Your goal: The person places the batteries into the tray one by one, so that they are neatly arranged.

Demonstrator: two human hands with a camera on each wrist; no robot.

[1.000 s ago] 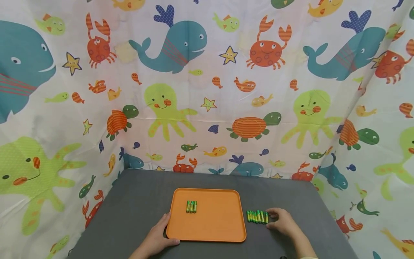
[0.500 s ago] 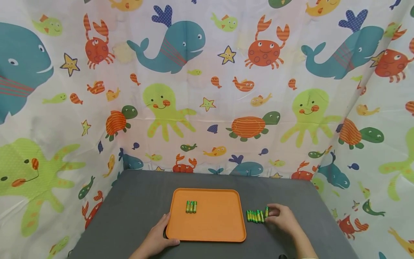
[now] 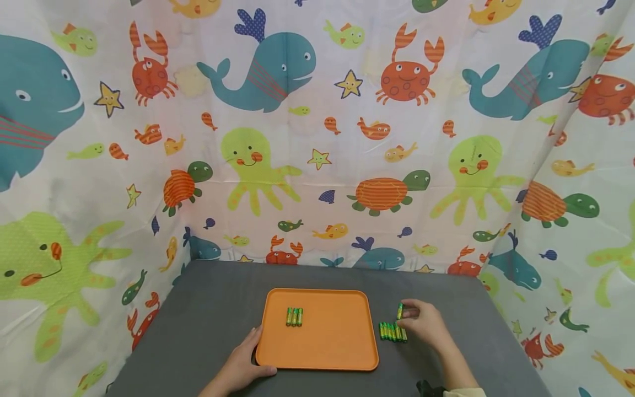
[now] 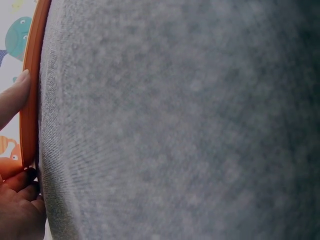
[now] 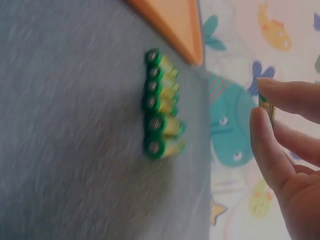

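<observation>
Between thumb and fingertips, my right hand (image 3: 423,321) pinches one green and yellow battery (image 3: 399,311), raised above the table beside a row of batteries (image 3: 392,332). In the right wrist view, the fingers cover most of this held battery (image 5: 266,107), and the row of several batteries (image 5: 162,103) lies side by side below. At the near left corner of the orange tray (image 3: 317,361), my left hand (image 3: 242,358) grips the rim. The left wrist view shows a digit along the tray's side (image 4: 31,90) and curled fingers (image 4: 22,182) at its lower corner. Three batteries (image 3: 294,317) lie in the tray's upper left.
A grey table (image 3: 223,292) carries the tray and the battery row. Behind it and at both sides hangs a white curtain (image 3: 327,160) printed with sea animals. A dark strap (image 3: 429,389) shows at the right wrist.
My right hand has picked the rightmost battery off the row, lifted it and moved a little left and away. The left hand and the tray stay in place.
</observation>
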